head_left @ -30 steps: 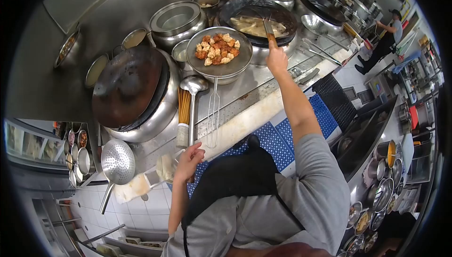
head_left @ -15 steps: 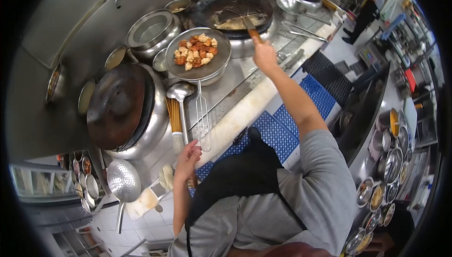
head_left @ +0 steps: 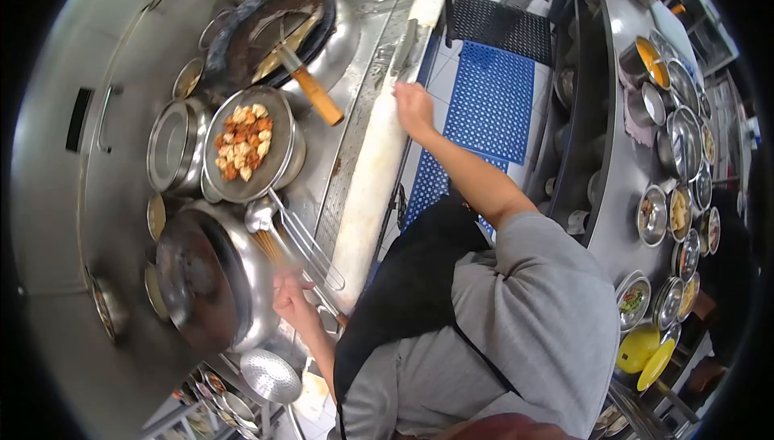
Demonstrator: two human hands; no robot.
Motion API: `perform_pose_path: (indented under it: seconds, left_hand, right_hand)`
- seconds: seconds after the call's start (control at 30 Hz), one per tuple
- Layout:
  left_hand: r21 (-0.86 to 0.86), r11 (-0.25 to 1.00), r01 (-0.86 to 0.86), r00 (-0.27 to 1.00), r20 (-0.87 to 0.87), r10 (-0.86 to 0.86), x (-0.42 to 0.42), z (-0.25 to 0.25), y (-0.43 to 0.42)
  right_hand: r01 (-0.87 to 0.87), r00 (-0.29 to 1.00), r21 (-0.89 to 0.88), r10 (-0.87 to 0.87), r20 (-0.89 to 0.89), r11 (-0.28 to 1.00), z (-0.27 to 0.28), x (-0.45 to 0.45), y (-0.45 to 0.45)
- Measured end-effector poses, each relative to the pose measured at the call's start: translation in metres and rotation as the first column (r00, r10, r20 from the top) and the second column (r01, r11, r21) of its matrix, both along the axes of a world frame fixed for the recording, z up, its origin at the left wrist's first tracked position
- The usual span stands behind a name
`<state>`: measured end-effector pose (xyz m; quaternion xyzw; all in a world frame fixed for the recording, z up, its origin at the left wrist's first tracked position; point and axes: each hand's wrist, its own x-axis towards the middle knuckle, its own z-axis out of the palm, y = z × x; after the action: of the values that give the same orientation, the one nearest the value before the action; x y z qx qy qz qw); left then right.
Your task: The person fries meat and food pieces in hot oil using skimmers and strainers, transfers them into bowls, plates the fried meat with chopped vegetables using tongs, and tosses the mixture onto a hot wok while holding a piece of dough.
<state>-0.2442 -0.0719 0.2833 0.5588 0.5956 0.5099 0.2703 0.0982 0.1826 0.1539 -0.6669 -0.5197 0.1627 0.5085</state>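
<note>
My right hand (head_left: pixel 413 109) is off the wooden-handled spatula (head_left: pixel 316 95), its fingers curled at the near end of a long metal tool (head_left: pixel 405 49) on the ledge. Whether it grips the tool is unclear. The spatula leans in the wok (head_left: pixel 278 16), handle over the rim. My left hand (head_left: pixel 294 301), blurred, is beside the handles of the ladle (head_left: pixel 260 212) and the bamboo brush (head_left: pixel 266 244); its grip is unclear. Browned and pale food pieces (head_left: pixel 243 141) lie in a round strainer (head_left: pixel 276 167) over a metal pot.
A dark covered wok (head_left: pixel 197 279) is at the left, with a perforated skimmer (head_left: pixel 271 375) below it. White cloth (head_left: pixel 371 186) lines the counter edge. Blue mats (head_left: pixel 492 105) cover the floor. Metal bowls (head_left: pixel 651 214) stand on the right counter.
My right hand has let go of the spatula and moved to the ledge tool. The spatula rests across the wok rim. The view has turned, and the distant person is out of sight.
</note>
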Motion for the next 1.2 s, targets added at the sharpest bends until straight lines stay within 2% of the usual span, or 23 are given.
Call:
perform_pose_path:
  seconds: [0.03, 0.07, 0.13, 0.17, 0.2, 0.3, 0.37, 0.47, 0.5, 0.57, 0.67, 0.77, 0.9, 0.97, 1.03, 1.1, 1.17, 1.2]
  left_hand:
    - [0.023, 0.997, 0.075, 0.995, 0.064, -0.076, 0.015, 0.004, 0.011]
    - [0.011, 0.996, 0.093, 0.994, 0.058, -0.093, 0.035, 0.009, 0.024]
    - [-0.07, 0.963, 0.26, 0.964, 0.074, -0.255, 0.063, 0.01, 0.05]
    - [-0.11, 0.933, 0.344, 0.938, 0.084, -0.336, 0.082, 0.014, 0.065]
    - [-0.183, 0.863, 0.471, 0.878, 0.0, -0.479, 0.096, 0.02, 0.082]
    - [-0.397, 0.703, 0.59, 0.798, 0.151, -0.584, 0.159, 0.024, 0.119]
    - [-0.45, 0.595, 0.666, 0.722, 0.189, -0.666, 0.186, 0.015, 0.143]
    - [-0.553, 0.487, 0.675, 0.676, 0.201, -0.709, 0.224, 0.014, 0.175]
    - [-0.599, 0.461, 0.655, 0.681, 0.204, -0.704, 0.236, 0.015, 0.183]
    - [-0.633, 0.466, 0.618, 0.693, 0.16, -0.703, 0.254, 0.015, 0.197]
    - [-0.702, 0.481, 0.525, 0.748, 0.112, -0.654, 0.272, 0.015, 0.214]
    - [-0.773, 0.46, 0.438, 0.774, 0.063, -0.63, 0.278, 0.009, 0.224]
    - [-0.799, 0.427, 0.424, 0.777, 0.078, -0.625, 0.286, -0.003, 0.234]
    - [-0.796, 0.413, 0.444, 0.749, 0.077, -0.658, 0.287, -0.009, 0.236]
    - [-0.789, 0.382, 0.481, 0.696, 0.078, -0.714, 0.288, -0.018, 0.24]
    - [-0.788, 0.337, 0.515, 0.624, 0.075, -0.778, 0.283, -0.023, 0.236]
    - [-0.765, 0.316, 0.561, 0.523, 0.031, -0.852, 0.28, -0.031, 0.233]
    - [-0.747, 0.297, 0.594, 0.481, 0.034, -0.876, 0.279, -0.035, 0.23]
  right_hand:
    - [0.106, 0.991, -0.109, -0.114, -0.072, 0.988, -0.016, 0.018, -0.004]
    - [0.108, 0.993, -0.2, -0.113, -0.013, 0.974, -0.036, 0.037, -0.005]
    - [0.119, 0.992, -0.376, -0.091, 0.092, 0.919, -0.075, 0.065, -0.003]
    - [0.104, 0.989, -0.392, -0.053, 0.138, 0.914, -0.091, 0.075, 0.003]
    - [0.086, 0.983, -0.409, -0.01, 0.182, 0.908, -0.103, 0.083, 0.009]
    - [-0.003, 0.944, -0.518, 0.173, 0.28, 0.855, -0.118, 0.106, 0.039]
    - [-0.041, 0.878, -0.551, 0.293, 0.379, 0.834, -0.13, 0.119, 0.07]
    - [0.047, 0.748, -0.573, 0.351, 0.563, 0.818, -0.138, 0.137, 0.115]
    - [0.038, 0.677, -0.632, 0.446, 0.586, 0.774, -0.139, 0.146, 0.132]
    - [0.035, 0.507, -0.738, 0.624, 0.594, 0.674, -0.142, 0.163, 0.169]
    - [0.089, 0.417, -0.71, 0.621, 0.663, 0.698, -0.169, 0.181, 0.199]
    - [0.004, 0.478, -0.67, 0.587, 0.654, 0.743, -0.212, 0.198, 0.204]
    - [-0.113, 0.712, -0.668, 0.529, 0.462, 0.736, -0.24, 0.205, 0.22]
    - [-0.071, 0.632, -0.78, 0.633, 0.447, 0.621, -0.217, 0.208, 0.24]
    - [-0.067, 0.733, -0.789, 0.567, 0.376, 0.61, -0.211, 0.201, 0.234]
    - [-0.104, 0.83, -0.792, 0.491, 0.264, 0.602, -0.166, 0.202, 0.186]
    - [-0.285, 0.905, -0.722, 0.424, 0.014, 0.631, -0.171, 0.201, 0.13]
    - [-0.29, 0.925, -0.713, 0.378, -0.038, 0.638, -0.173, 0.201, 0.094]
